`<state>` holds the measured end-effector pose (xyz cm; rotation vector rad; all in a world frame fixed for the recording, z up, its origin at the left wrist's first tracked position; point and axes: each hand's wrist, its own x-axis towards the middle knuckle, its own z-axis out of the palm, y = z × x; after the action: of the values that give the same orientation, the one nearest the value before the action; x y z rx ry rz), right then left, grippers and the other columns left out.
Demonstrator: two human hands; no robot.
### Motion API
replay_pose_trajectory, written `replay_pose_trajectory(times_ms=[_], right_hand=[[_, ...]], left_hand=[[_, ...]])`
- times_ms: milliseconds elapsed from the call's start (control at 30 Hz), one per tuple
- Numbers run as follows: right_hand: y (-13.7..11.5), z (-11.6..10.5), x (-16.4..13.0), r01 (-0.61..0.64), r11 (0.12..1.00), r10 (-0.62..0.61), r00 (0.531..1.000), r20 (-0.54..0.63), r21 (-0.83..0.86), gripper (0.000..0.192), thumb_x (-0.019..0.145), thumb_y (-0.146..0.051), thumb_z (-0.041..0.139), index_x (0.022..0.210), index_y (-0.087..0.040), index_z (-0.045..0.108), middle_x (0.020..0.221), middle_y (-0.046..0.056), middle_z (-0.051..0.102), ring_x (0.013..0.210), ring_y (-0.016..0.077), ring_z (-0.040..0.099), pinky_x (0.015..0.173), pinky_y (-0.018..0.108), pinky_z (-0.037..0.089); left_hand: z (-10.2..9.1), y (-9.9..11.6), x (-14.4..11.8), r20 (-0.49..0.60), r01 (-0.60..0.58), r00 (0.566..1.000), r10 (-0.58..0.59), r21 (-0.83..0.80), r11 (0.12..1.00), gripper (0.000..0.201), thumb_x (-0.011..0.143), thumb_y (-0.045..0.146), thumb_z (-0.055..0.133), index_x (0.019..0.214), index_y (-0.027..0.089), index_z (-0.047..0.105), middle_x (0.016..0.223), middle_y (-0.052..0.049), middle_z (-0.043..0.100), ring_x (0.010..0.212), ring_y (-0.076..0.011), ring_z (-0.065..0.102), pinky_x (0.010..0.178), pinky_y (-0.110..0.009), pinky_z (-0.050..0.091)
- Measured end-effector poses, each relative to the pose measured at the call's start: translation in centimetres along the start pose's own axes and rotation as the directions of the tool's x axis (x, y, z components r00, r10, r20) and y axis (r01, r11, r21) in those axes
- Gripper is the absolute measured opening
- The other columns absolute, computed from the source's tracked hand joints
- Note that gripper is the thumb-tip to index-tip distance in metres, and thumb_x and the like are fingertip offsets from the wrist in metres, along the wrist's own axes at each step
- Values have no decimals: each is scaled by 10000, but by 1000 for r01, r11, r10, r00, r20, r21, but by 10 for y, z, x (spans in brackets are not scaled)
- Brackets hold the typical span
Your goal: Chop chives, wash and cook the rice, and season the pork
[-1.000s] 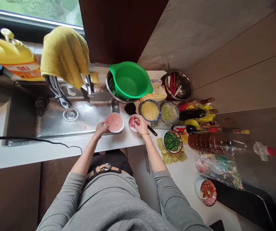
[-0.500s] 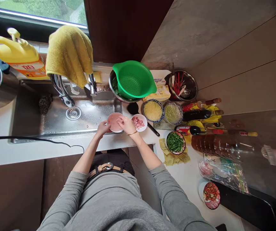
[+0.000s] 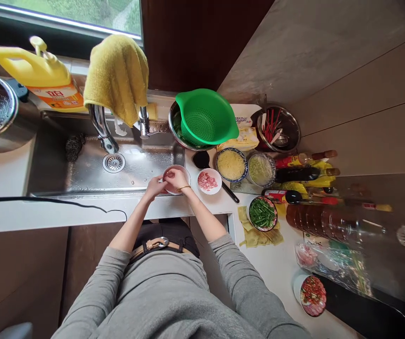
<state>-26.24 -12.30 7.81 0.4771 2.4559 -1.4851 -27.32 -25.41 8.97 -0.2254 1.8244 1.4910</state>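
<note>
Two hands (image 3: 155, 186) at one pale-rimmed bowl (image 3: 186, 174)

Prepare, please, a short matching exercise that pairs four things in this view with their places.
1. yellow cloth
2. green colander
3. bowl of meat pieces
4. bowl of pinkish contents

A. between the right hand and the blue-patterned bowl
B. over a steel bowl
C. with the left hand at its rim
D. draped over the faucet

Pairs: 1-D; 2-B; 3-A; 4-C

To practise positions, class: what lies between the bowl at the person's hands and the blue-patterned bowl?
The head view shows the white meat bowl and a black utensil.
</note>
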Motion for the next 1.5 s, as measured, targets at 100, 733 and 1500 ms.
replay_pose_trajectory(times_ms=[100,733,1500], right_hand=[[3,-4,-3,-34,980,34,999,5,194,54,722,-102,669,744,-148,683,785,48,736,781,177,708,799,315,573],[-4,-34,-2,229,950,-204,970,134,-213,386,721,20,576,1061,-108,707,1171,170,708,1156,287,633,1079,450,448],[10,-19,8,1,818,-13,1000,16,575,353,840,-276,587,1177,-201,659,1234,109,703,1148,207,670,996,407,533]], left_hand=[[0,1,0,4,9,1000,-8,-29,1000,367,667,165,634,1021,148,733,720,-11,698,627,-164,668,599,-282,592],[-4,9,-1,14,52,999,-52,-47,998,319,656,130,613,959,154,709,575,43,601,546,-142,618,640,-309,594],[-74,-3,10,-205,91,974,-94,-23,996,193,602,147,625,790,131,664,540,-10,625,567,-210,708,643,-273,597]])
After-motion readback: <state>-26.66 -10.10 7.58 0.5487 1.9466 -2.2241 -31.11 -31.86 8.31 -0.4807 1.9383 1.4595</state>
